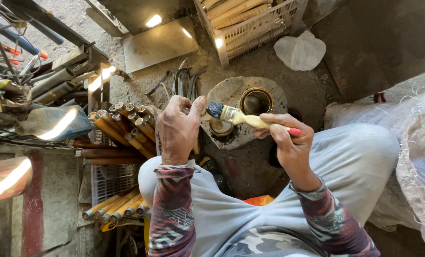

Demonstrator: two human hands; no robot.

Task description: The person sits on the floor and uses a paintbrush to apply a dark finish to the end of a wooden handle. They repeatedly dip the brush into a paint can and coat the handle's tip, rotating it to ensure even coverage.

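My right hand [288, 140] grips a paintbrush [243, 117] by its pale yellow handle with a red tip; the dark bristles point left. My left hand [178, 126] is raised beside the bristles, thumb and fingers pinched around a small item I cannot make out, touching the brush head. Just beyond the brush stands an open round tin [256, 100] of dark liquid on a grey stone slab [231, 90]. A smaller round lid or cup [220, 127] sits below the brush.
A stack of brown wooden handles with metal ferrules [126, 126] lies at left, more [117, 207] lower down. A white crate of pale sticks [250, 21] stands at the top. A white plastic bag [299, 50], a sack [422, 143] at right, and metal tools at upper left.
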